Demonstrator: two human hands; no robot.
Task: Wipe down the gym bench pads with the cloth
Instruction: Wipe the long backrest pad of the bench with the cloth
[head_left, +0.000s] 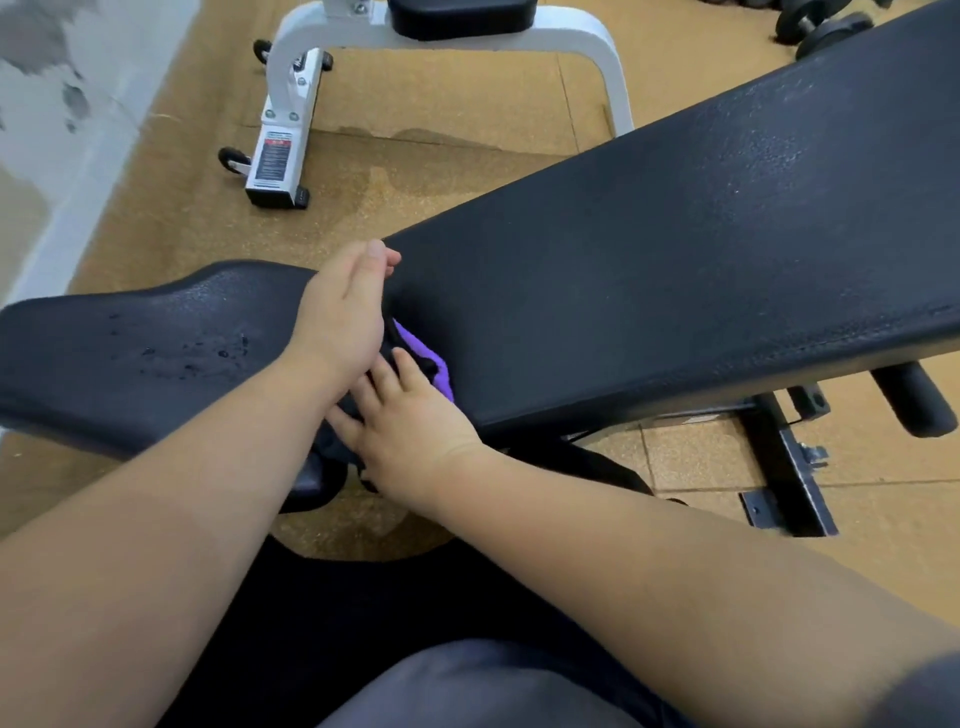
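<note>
- A bunched purple cloth (442, 370) with a darker part lies in the gap between the two black grained vinyl pads of the gym bench: the long back pad (675, 270) and the seat pad (130, 338).
- Water droplets (192, 353) dot the seat pad's surface.
- The right hand (410, 431) presses on the cloth with straight, spread fingers.
- The left hand (345, 312) curls down into the gap. Its fingertips are hidden, so whether they grip anything cannot be told.
- A white steel frame (291, 78) bears a red-and-black label (274, 156), too small to read.
</note>
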